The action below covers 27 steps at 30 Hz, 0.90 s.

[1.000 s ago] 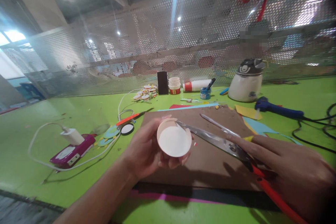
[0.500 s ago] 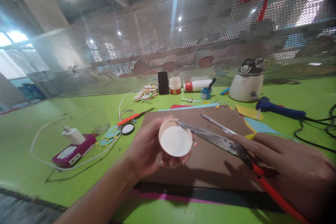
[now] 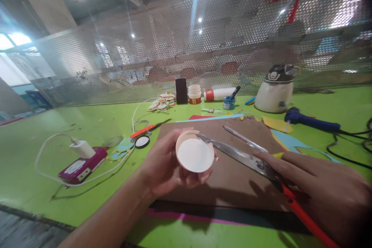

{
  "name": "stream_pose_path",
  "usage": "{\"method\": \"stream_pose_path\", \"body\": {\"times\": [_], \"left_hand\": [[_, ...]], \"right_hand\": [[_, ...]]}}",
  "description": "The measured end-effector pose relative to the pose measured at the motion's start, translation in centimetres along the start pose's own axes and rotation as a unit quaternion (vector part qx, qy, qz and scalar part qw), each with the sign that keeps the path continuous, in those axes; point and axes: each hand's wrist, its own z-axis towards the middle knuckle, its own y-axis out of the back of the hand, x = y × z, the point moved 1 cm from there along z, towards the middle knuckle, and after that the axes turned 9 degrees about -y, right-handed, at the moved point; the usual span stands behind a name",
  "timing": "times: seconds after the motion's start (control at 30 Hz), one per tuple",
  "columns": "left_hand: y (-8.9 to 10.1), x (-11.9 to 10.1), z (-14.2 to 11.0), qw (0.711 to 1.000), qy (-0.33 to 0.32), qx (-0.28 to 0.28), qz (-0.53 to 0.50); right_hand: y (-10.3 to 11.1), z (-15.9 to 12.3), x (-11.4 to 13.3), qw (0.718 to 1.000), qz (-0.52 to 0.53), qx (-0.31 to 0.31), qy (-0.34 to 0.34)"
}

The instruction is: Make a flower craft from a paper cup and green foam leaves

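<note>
- The left hand grips a white paper cup.
- The right hand holds red-handled scissors, blades reaching left to the cup's rim.

Bare left forearm, bare left hand, bare right hand

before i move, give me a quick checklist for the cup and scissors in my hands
1. Left hand holding the cup: ok.
2. Right hand on the scissors: ok.
3. Scissor tip at the cup's rim: ok; whether it touches, cannot tell.
4. Left fingers all away from the blades: cannot tell, the cup hides some of them.
5. Brown sheet free of loose things: not ok, a clear pen-like thing lies on it.
6. Blue-handled tool apart from both hands: ok, it lies beyond the right hand.
</note>
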Motion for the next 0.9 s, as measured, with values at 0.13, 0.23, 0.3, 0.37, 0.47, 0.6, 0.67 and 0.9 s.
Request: {"method": "stream_pose_path", "body": {"times": [0.13,0.23,0.3,0.37,0.47,0.6,0.67,0.9], "left_hand": [[0.1,0.0,0.0,1.000,0.005,-0.003,-0.021],[0.1,0.0,0.0,0.999,0.012,-0.012,-0.044],[0.2,0.1,0.1,0.998,0.011,-0.029,-0.060],[0.2,0.1,0.1,0.997,0.008,-0.039,-0.070],[0.1,0.2,0.1,0.997,0.012,-0.035,-0.067],[0.2,0.2,0.1,0.998,0.017,-0.024,-0.052],[0.2,0.2,0.1,0.999,0.014,-0.016,-0.048],[0.2,0.1,0.0,0.998,0.026,-0.023,-0.055]], "right_hand": [[-0.6,0.2,-0.6,0.998,-0.049,0.041,0.019],[-0.9,0.4,-1.1,0.997,-0.063,0.040,0.029],[-1.0,0.3,-1.2,0.996,-0.072,0.044,0.029],[-1.0,0.0,-1.3,0.996,-0.081,0.038,0.031],[-1.0,-0.5,-1.3,0.995,-0.081,0.042,0.030],[-0.6,-0.3,-0.8,0.996,-0.079,0.032,0.028],[-0.5,-0.1,-0.8,0.996,-0.076,0.043,0.024],[-0.9,0.1,-1.5,0.991,-0.080,0.004,0.107]]}}
